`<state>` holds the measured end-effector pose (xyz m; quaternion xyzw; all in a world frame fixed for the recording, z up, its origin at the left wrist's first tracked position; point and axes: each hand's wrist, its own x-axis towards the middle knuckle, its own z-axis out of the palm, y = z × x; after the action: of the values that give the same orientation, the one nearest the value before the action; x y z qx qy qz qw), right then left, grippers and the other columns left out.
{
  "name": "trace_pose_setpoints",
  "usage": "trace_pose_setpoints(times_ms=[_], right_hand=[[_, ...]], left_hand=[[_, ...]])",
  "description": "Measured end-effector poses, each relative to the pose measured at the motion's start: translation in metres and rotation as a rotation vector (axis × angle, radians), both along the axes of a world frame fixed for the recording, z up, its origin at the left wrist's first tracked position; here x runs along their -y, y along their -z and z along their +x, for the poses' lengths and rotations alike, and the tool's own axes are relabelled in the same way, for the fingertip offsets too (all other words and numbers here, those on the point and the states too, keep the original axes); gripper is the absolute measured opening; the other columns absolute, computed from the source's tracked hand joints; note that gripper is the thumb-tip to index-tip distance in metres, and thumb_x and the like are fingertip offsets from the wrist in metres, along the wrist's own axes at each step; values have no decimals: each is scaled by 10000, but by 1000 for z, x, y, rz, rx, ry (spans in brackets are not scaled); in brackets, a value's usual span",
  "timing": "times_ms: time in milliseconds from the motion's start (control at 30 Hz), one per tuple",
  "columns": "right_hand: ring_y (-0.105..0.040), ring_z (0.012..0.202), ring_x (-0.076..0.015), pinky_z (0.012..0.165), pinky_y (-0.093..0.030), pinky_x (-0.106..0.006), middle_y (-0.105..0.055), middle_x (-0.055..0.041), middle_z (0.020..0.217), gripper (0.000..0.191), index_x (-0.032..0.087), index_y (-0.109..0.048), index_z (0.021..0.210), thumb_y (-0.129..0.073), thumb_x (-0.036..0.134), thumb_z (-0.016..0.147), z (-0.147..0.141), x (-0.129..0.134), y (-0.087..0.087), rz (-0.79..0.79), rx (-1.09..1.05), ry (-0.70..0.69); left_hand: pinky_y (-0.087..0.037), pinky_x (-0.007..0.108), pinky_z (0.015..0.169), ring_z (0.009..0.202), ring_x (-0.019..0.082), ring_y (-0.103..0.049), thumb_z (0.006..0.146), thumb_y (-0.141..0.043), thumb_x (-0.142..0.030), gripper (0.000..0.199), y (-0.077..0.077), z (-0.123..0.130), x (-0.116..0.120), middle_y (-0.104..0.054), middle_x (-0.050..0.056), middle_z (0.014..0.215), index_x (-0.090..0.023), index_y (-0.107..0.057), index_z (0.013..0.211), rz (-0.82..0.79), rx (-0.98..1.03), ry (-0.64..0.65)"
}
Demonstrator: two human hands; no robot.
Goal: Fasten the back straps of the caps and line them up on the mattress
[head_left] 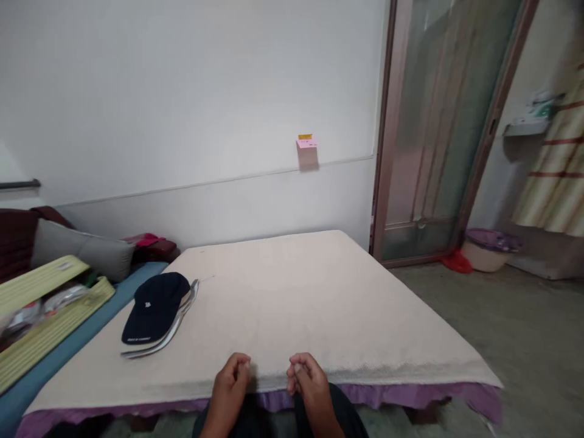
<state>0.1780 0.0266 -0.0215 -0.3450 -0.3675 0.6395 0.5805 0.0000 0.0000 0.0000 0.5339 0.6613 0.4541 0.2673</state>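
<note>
Beyond our hands rises a white wall (182, 91), and ahead of them spreads a wide cream cover (292, 298). Farther off to their right stands a glass door (424, 121). Left of our hands, well apart from them, a dark cap (157, 304) lies on the cover. Our left hand (233, 380) and right hand (309, 380) sit apart, fingers curled loosely inward, nothing visible in either. A pink note (306, 143) hangs on the wall ahead.

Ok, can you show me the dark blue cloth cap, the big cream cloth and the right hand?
Dark blue cloth cap (159, 302): head view, front of crown.
Big cream cloth (283, 304): head view, bare middle.
Right hand (312, 383): head view, thumb side.
</note>
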Motion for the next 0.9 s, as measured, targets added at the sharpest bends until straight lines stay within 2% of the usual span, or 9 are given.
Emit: trace_pose_setpoints(times_ms=[167,267,367,433,567,633,733,900], right_hand=[[-499,495,-155,494,-363,-265,-519,20,547,191,199,-582,781,-558,387,761,-2,2,4,151,286,87],[-544,587,-191,539,-390,-281,-567,-10,599,172,217,-603,747,-541,378,756,5,-4,-1,200,420,127],[-557,638,-211,548,-391,-283,-592,-22,617,125,232,-596,692,-557,348,709,14,-12,-5,186,496,176],[-527,559,-194,520,-371,-276,-552,5,536,90,235,-581,689,-532,310,697,17,-19,-3,133,532,161],[-455,445,-157,482,-332,-260,-469,51,438,98,226,-555,706,-460,235,684,20,-33,15,86,595,98],[-469,450,-153,480,-327,-256,-482,48,456,83,221,-540,670,-457,227,661,23,-39,28,69,611,109],[-496,427,-164,461,-332,-267,-516,40,492,86,226,-516,661,-440,265,657,28,-46,48,-54,556,131],[-558,467,-213,548,-371,-314,-522,44,448,126,244,-546,742,-433,284,705,28,-43,67,-10,610,226]], left_hand=[[-399,302,644,624,220,-555,793,-474,-430,225,16,20,-6,-587,8,625,-260,-582,694,-1,-102,77],[-398,301,662,627,225,-581,791,-498,-398,165,19,41,-12,-600,16,621,-284,-585,707,-27,-131,122],[-396,296,647,614,230,-585,756,-546,-384,127,20,57,-17,-591,19,596,-294,-578,673,-34,-93,127],[-393,293,642,604,222,-577,752,-550,-379,124,22,63,-21,-581,13,587,-289,-578,670,-25,-60,134],[-381,289,633,597,200,-534,781,-500,-376,151,30,69,-33,-549,-6,592,-260,-580,726,5,19,111],[-370,284,600,581,188,-504,790,-473,-376,170,35,71,-43,-516,-18,581,-241,-573,763,12,69,72],[-336,266,511,501,163,-450,767,-472,-367,173,40,72,-62,-447,-44,510,-220,-554,729,-8,166,18],[-270,235,423,399,116,-371,680,-523,-345,150,46,61,-85,-407,-66,436,-199,-531,647,-57,335,-84]])
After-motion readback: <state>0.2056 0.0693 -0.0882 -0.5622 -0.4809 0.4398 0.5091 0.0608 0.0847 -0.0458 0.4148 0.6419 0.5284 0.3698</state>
